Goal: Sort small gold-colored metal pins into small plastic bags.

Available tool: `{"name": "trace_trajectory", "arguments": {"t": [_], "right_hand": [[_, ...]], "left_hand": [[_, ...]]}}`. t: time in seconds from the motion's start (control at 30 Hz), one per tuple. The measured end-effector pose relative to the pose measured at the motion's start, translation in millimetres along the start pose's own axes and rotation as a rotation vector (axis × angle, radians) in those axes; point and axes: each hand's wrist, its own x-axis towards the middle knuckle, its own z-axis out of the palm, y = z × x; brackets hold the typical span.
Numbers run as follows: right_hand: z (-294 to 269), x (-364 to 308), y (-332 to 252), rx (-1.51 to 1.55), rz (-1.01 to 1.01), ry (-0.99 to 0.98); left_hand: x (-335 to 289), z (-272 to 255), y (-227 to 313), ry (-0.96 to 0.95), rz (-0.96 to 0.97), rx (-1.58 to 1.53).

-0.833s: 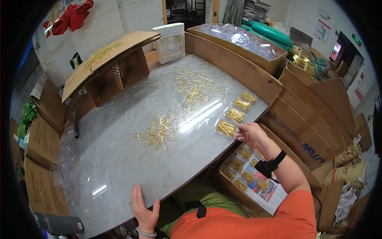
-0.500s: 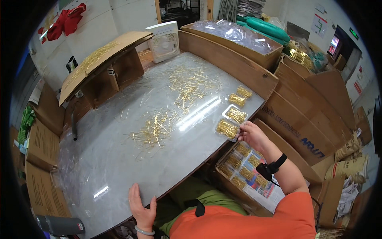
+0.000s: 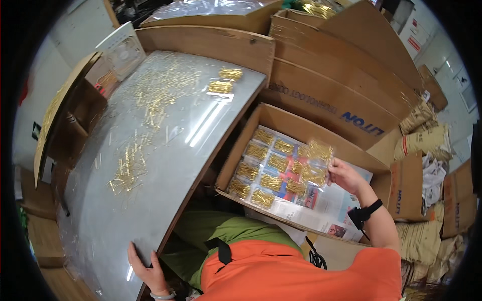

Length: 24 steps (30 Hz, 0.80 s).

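Observation:
My right hand (image 3: 346, 175) grips the edge of a clear plastic pack of gold pins (image 3: 320, 149), with a second such pack against it. It holds them above an open cardboard carton (image 3: 301, 124). Inside the carton, several packs of gold pins (image 3: 271, 181) lie in rows on printed paper (image 3: 316, 213). My left hand (image 3: 149, 271) rests at the near edge of the grey table (image 3: 165, 200), fingers spread and holding nothing. Two more gold packs (image 3: 220, 87) sit at the table's far right corner. Loose gold pins (image 3: 128, 168) are scattered across the tabletop.
A wooden board (image 3: 206, 45) edges the table's far side. At the left stand a cardboard-topped shelf (image 3: 60, 110) and a white fan (image 3: 123, 52). Large cartons (image 3: 346, 80) rise behind the open carton, and woven sacks (image 3: 427, 140) lie at the far right.
My right hand has taken the two nearer packs off the table edge and carried them right, over the carton. The view has turned right. My left hand stays at the table edge.

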Motion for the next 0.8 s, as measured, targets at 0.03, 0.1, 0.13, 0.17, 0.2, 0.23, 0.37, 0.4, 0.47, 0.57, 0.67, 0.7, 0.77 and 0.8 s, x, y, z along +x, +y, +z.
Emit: {"name": "trace_trajectory", "arguments": {"t": [0.03, 0.1, 0.13, 0.17, 0.2, 0.23, 0.37, 0.4, 0.47, 0.57, 0.67, 0.7, 0.77, 0.8], "right_hand": [[-12, -17, 16, 0.000, 0.046, 0.054], [-32, -41, 44, -0.003, 0.139, 0.106], [-41, -53, 58, -0.002, 0.185, 0.114], [-44, -61, 66, -0.002, 0.230, 0.118], [-46, -66, 73, 0.021, 0.267, 0.098], [-46, -69, 80, 0.043, 0.304, 0.076], [-29, -64, 89, 0.101, 0.401, -0.030], [-25, -60, 90, 0.120, 0.417, -0.057], [-21, -57, 92, 0.147, 0.415, -0.067], [-31, -55, 97, 0.148, 0.418, -0.031], [-48, -60, 95, 0.108, 0.389, 0.052], [-57, -58, 95, 0.098, 0.362, 0.074], [-75, -49, 93, 0.099, 0.317, 0.110], [-82, -41, 91, 0.096, 0.296, 0.117]], "left_hand": [[1, 0, 0, 0.001, 0.009, -0.001], [1, -1, -1, -0.004, 0.012, 0.021], [2, -1, -1, -0.009, 0.016, 0.031], [3, -1, -2, -0.012, 0.026, 0.035], [3, -1, -1, -0.017, 0.027, 0.039], [3, -1, -1, -0.021, 0.026, 0.043], [3, -4, 2, -0.042, 0.027, 0.077], [3, -4, 1, -0.044, 0.031, 0.082], [3, -4, 0, -0.047, 0.036, 0.088], [3, -3, 0, -0.049, 0.024, 0.094], [1, -2, -2, -0.053, 0.044, 0.096], [1, -1, -2, -0.050, 0.044, 0.097], [1, -1, -2, -0.044, 0.043, 0.100], [2, -2, -2, -0.049, 0.048, 0.105]]}}
